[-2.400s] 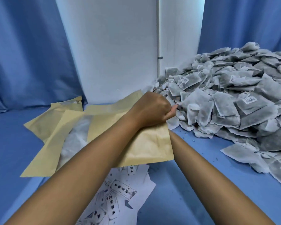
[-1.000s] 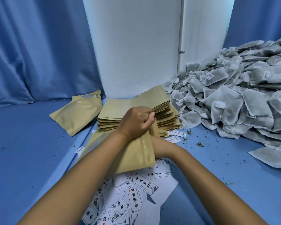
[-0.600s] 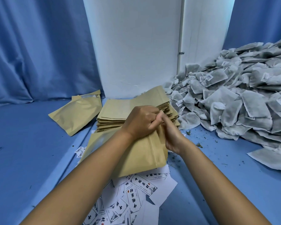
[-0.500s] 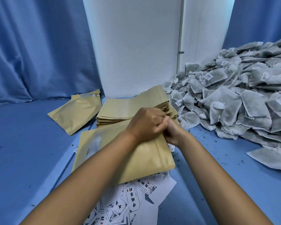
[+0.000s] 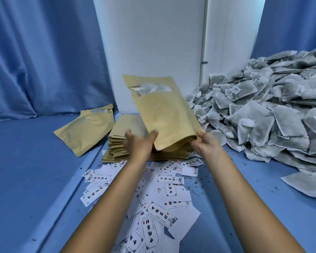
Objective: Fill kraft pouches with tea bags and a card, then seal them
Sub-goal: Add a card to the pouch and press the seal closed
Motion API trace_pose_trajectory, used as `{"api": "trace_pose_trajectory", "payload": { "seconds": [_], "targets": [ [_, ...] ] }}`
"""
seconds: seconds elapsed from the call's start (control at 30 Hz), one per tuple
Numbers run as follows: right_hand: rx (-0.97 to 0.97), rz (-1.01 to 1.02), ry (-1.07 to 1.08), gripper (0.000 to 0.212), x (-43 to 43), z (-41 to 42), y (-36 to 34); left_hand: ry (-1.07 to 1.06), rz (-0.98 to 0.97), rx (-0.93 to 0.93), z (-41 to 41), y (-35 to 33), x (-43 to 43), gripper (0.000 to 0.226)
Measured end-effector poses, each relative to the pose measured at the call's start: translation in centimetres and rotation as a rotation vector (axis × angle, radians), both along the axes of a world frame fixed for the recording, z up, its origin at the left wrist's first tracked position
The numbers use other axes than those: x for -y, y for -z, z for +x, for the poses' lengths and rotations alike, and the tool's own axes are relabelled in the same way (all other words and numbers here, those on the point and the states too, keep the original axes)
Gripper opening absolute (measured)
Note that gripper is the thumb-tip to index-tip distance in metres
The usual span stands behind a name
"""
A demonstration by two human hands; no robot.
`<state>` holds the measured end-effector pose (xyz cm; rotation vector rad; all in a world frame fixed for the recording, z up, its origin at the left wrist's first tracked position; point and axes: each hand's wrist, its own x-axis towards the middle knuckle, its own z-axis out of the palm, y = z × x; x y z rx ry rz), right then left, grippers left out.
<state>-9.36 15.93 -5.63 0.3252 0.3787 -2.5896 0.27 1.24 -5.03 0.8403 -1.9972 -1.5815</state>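
Note:
I hold one kraft pouch (image 5: 164,114) upright in front of me, its clear window at the top and its near end bulging open. My left hand (image 5: 139,143) grips the near left corner and my right hand (image 5: 205,143) grips the near right corner. Below the pouch lies a stack of flat kraft pouches (image 5: 120,147). A big heap of grey tea bags (image 5: 266,110) fills the right side. White printed cards (image 5: 153,207) lie scattered on the blue surface between my forearms.
A filled kraft pouch (image 5: 88,130) lies to the left of the stack. Blue curtains (image 5: 44,57) and a white wall panel (image 5: 153,42) close off the back. Tea crumbs dot the blue table (image 5: 26,179). One tea bag (image 5: 305,183) lies apart at the right.
The pouch was pressed down under both fists half a second ago. Now it is lifted and stood up, with my hands spread apart to its two near corners.

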Motion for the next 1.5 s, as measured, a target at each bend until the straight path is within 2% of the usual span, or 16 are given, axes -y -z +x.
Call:
{"api": "trace_pose_trajectory", "payload": {
  "seconds": [0.07, 0.13, 0.27, 0.3, 0.4, 0.47, 0.6, 0.67, 0.73, 0.83, 0.93, 1.03, 1.17, 1.3, 1.4, 1.5],
  "targets": [
    [0.036, 0.009, 0.007, 0.038, -0.3, 0.4, 2.2, 0.236, 0.554, -0.096, 0.4, 2.0, 0.3, 0.062],
    [-0.014, 0.088, 0.039, 0.035, -0.4, 1.0, 4.0, 0.331, 0.759, -0.127, 0.9, 3.9, 0.5, 0.04],
    [-0.228, 0.602, 0.232, 0.005, -1.0, 1.4, 5.6, 0.451, 0.72, -0.008, 1.0, 6.8, 0.3, 0.031],
    [-0.255, 0.676, 0.261, 0.007, -1.4, 1.4, 5.6, 0.449, 0.705, -0.006, 0.9, 7.2, 0.3, 0.027],
    [-0.299, 0.742, 0.333, 0.01, -2.6, 1.2, 5.4, 0.406, 0.607, -0.018, 0.5, 7.4, 0.9, 0.019],
    [-0.306, 0.774, 0.349, 0.012, -2.9, 1.1, 5.5, 0.392, 0.589, -0.006, 0.6, 7.3, 1.5, 0.025],
    [-0.3, 0.739, 0.273, 0.009, -2.7, 1.2, 5.7, 0.377, 0.644, 0.014, 1.1, 7.4, 1.7, 0.036],
    [-0.379, 0.819, 0.319, 0.015, -2.7, 1.3, 5.6, 0.389, 0.695, -0.012, 1.3, 7.5, 1.4, 0.038],
    [-0.574, 1.025, 0.545, 0.027, -3.1, 2.1, 5.4, 0.382, 0.741, -0.057, 1.4, 7.5, 1.1, 0.038],
    [-1.219, 1.252, 0.83, 0.041, -3.2, 4.2, 4.9, 0.343, 0.812, -0.131, 1.3, 7.6, 0.9, 0.034],
    [-1.728, 1.388, 0.6, 0.029, -2.2, 5.4, 5.2, 0.353, 0.866, -0.205, 1.0, 7.6, 0.8, 0.022],
    [-1.897, 1.518, 0.323, 0.017, -1.0, 5.6, 5.7, 0.368, 0.905, -0.287, 0.9, 7.6, 0.7, 0.022],
    [-1.855, 1.595, 0.1, 0.027, -0.5, 4.9, 6.5, 0.412, 0.886, -0.277, 0.9, 7.4, 0.8, 0.023],
    [-1.547, 1.364, -0.163, 0.025, -1.1, 4.6, 5.6, 0.427, 0.83, -0.245, 1.0, 7.2, 1.2, 0.025],
    [-1.303, 1.237, -0.128, 0.03, -1.6, 3.9, 4.7, 0.437, 0.815, -0.224, 1.1, 7.0, 1.5, 0.027],
    [-1.311, 1.552, 0.012, 0.022, -0.4, 3.6, 4.5, 0.457, 0.816, -0.222, 1.2, 6.8, 1.6, 0.023]
  ]
}}
